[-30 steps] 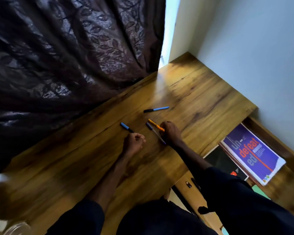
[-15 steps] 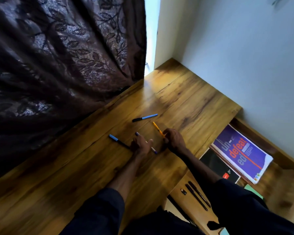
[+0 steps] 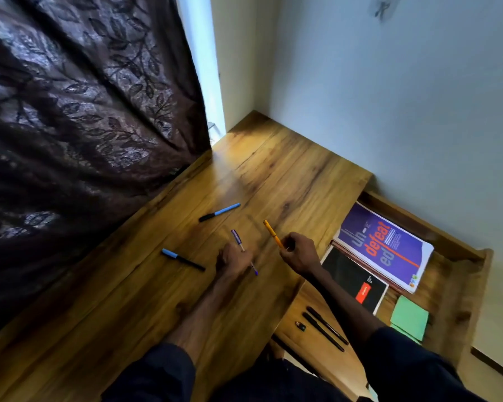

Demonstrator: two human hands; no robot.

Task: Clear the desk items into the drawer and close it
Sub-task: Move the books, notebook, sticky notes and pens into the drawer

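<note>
On the wooden desk (image 3: 288,175) my right hand (image 3: 298,255) grips an orange pen (image 3: 272,233), its tip pointing up and away. Beside it my left hand (image 3: 233,260) is closed around a purple pen (image 3: 238,242) that sticks out both ways from the fist. Two blue-and-black pens lie loose on the desk: one (image 3: 219,212) farther back, one (image 3: 182,259) left of my left hand. The open drawer (image 3: 459,250) is to the right, below the desk edge, holding a purple book (image 3: 384,245), a black notebook (image 3: 352,278), green notes (image 3: 409,319), two black pens (image 3: 324,330) and a small dark item (image 3: 300,324).
A dark patterned curtain (image 3: 84,111) hangs along the desk's left and back side. A pale wall (image 3: 389,97) borders the desk and drawer on the right. My dark sleeves fill the bottom of the view.
My right hand has lifted the orange pen off the desk and moved it right. My left hand has closed on the purple pen. The camera view has shifted toward the drawer.
</note>
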